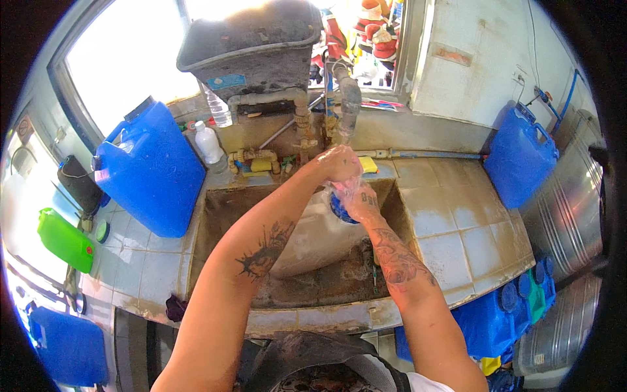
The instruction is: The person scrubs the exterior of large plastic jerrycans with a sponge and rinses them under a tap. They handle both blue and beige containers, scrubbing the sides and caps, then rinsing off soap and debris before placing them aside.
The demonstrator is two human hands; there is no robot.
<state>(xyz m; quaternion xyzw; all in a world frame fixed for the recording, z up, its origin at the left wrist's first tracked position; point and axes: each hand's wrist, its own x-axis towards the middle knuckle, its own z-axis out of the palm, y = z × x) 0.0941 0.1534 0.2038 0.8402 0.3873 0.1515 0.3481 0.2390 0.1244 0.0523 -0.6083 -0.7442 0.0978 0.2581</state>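
A large translucent water bottle (313, 237) lies tilted in the stained sink basin (303, 316), its neck end with a blue cap or collar (339, 209) pointing up and to the right. Water runs over both hands beneath the grey pipe outlet (349, 108). My left hand (340, 164) is curled just under the outlet; whether it grips something is hidden by the splash. Lower down, my right hand (361, 201) rests at the blue part of the bottle, its fingers blurred by water, so its hold cannot be made out.
Blue jerrycans stand at the left (152, 171) and right (519, 152) of the tiled counter. A green container (66, 240) is at far left. Behind the sink are a white bottle (208, 142), yellow sponge (368, 165), valves and a dark tub (254, 59). More blue containers (490, 318) sit below right.
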